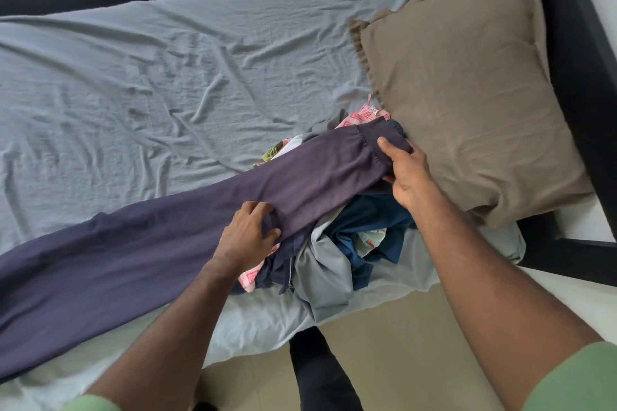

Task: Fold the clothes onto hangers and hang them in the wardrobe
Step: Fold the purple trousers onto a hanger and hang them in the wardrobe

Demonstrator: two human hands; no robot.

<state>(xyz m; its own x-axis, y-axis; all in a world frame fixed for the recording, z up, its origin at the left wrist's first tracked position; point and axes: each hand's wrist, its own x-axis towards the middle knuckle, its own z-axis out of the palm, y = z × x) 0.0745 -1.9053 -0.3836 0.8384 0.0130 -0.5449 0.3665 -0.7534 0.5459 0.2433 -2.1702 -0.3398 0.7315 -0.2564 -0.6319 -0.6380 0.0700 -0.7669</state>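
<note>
Long dark purple trousers stretch from the lower left of the bed up over a pile of clothes. My right hand grips their waistband end beside the pillow. My left hand pinches the fabric further down, at the pile's left edge. The pile holds blue, grey and pink patterned garments, partly hidden under the trousers. No hanger or wardrobe is in view.
A wrinkled pale blue sheet covers the bed. A brown pillow lies at the right, touching the pile. The dark bed frame runs along the far side and the right. Beige floor and my dark trouser leg are below.
</note>
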